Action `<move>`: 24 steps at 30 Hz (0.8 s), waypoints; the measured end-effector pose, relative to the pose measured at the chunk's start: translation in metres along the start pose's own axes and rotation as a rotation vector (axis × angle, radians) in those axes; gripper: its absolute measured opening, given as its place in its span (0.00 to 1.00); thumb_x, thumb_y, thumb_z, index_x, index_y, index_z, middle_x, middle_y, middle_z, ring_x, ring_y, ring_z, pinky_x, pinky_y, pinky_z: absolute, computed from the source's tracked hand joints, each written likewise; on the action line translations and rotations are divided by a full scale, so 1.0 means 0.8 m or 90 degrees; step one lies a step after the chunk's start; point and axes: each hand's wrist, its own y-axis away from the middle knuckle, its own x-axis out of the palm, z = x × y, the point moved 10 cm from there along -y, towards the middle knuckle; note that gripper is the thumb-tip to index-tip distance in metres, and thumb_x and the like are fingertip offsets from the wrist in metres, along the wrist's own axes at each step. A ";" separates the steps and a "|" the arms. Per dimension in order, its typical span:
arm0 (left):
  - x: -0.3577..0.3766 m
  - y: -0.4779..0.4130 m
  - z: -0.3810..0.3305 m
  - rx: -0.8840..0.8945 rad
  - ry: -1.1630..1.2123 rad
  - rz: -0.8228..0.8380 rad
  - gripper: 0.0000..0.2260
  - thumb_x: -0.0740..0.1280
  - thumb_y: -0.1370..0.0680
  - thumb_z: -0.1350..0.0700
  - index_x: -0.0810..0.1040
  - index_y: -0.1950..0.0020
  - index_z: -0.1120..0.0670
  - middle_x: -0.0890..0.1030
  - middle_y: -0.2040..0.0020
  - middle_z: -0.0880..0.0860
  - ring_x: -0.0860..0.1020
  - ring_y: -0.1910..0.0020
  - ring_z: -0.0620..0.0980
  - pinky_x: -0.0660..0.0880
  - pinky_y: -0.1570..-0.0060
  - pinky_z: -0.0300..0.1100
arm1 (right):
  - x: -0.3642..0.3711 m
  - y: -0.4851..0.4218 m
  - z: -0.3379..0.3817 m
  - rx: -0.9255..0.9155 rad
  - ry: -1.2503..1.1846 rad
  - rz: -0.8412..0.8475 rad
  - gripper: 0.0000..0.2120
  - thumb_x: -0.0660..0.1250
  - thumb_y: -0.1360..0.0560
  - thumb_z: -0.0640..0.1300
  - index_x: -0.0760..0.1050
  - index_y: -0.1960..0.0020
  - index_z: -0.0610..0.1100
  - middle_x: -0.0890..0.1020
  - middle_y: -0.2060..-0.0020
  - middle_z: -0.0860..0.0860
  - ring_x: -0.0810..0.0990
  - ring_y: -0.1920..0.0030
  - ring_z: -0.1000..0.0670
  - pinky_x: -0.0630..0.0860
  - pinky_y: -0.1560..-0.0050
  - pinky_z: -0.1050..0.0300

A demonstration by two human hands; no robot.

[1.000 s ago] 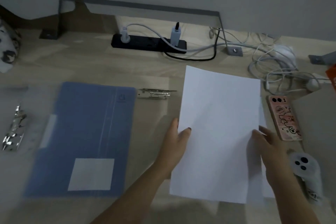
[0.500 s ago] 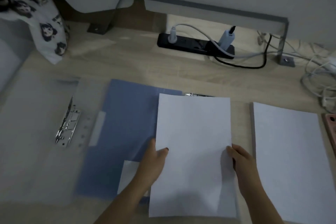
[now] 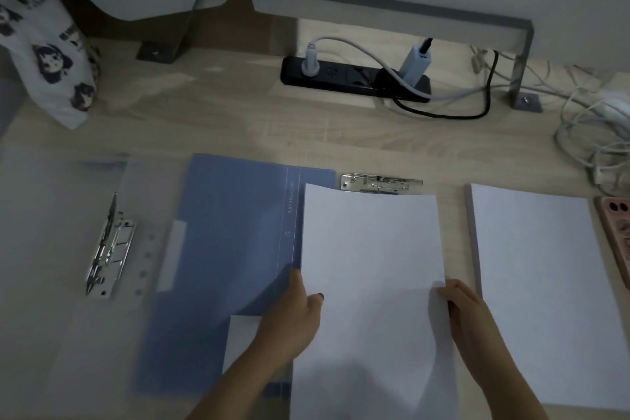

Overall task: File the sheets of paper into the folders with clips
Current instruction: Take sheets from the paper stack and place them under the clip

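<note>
Cloth with printed cartoon faces (image 3: 51, 54) hangs at the far left edge of the wooden table (image 3: 238, 123). Next comes a translucent folder (image 3: 51, 232) lying open, its metal ring clip (image 3: 109, 249) on the inner spine. Beside it lies a blue folder (image 3: 225, 249), with a second metal clip (image 3: 380, 183) just past its top right corner. The left hand (image 3: 293, 314) pinches the left edge of a white sheet of paper (image 3: 371, 276) — thumb on top, the grip clenched on the sheet. This sheet overlaps the blue folder's right edge and its top edge sits just under the second clip. The right hand (image 3: 467, 314) holds the sheet's right edge the same way. Further right rests a stack of paper (image 3: 538, 283) — then a pink phone (image 3: 618, 235) at the frame's edge. Behind, a black power strip (image 3: 354, 78) and tangled white cables (image 3: 593, 140)
</note>
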 end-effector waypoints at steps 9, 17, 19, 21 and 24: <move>-0.015 -0.003 -0.015 0.014 0.000 -0.102 0.22 0.55 0.19 0.52 0.55 0.27 0.54 0.73 0.47 0.48 0.66 0.65 0.37 0.65 0.66 0.27 | 0.001 0.010 0.005 -0.046 0.050 -0.051 0.08 0.58 0.22 0.38 0.76 0.53 0.38 0.79 0.61 0.45 0.75 0.59 0.46 0.71 0.61 0.55; -0.042 0.003 -0.025 0.046 -0.121 -0.250 0.12 0.54 0.19 0.51 0.68 0.40 0.56 0.70 0.60 0.47 0.68 0.67 0.43 0.62 0.72 0.27 | 0.001 -0.004 0.007 -0.037 0.088 -0.096 0.09 0.58 0.22 0.41 0.77 0.49 0.43 0.80 0.55 0.45 0.76 0.54 0.46 0.72 0.55 0.53; -0.045 0.004 -0.025 0.051 -0.140 -0.273 0.12 0.53 0.19 0.51 0.68 0.41 0.56 0.73 0.56 0.49 0.70 0.62 0.43 0.62 0.69 0.27 | 0.001 -0.006 0.006 -0.038 0.111 -0.103 0.09 0.58 0.22 0.42 0.77 0.48 0.44 0.80 0.55 0.46 0.76 0.53 0.45 0.72 0.55 0.53; -0.045 0.004 -0.025 0.052 -0.143 -0.285 0.12 0.53 0.19 0.51 0.69 0.41 0.55 0.72 0.55 0.48 0.71 0.59 0.43 0.64 0.64 0.28 | 0.000 -0.007 0.008 -0.045 0.126 -0.109 0.10 0.58 0.22 0.42 0.77 0.48 0.44 0.80 0.55 0.47 0.76 0.53 0.45 0.72 0.54 0.52; -0.045 0.003 -0.024 0.052 -0.144 -0.287 0.11 0.54 0.19 0.51 0.69 0.42 0.55 0.70 0.56 0.47 0.71 0.58 0.43 0.64 0.62 0.29 | 0.001 -0.008 0.011 -0.058 0.150 -0.117 0.10 0.57 0.22 0.42 0.76 0.48 0.43 0.79 0.57 0.49 0.75 0.55 0.47 0.71 0.57 0.54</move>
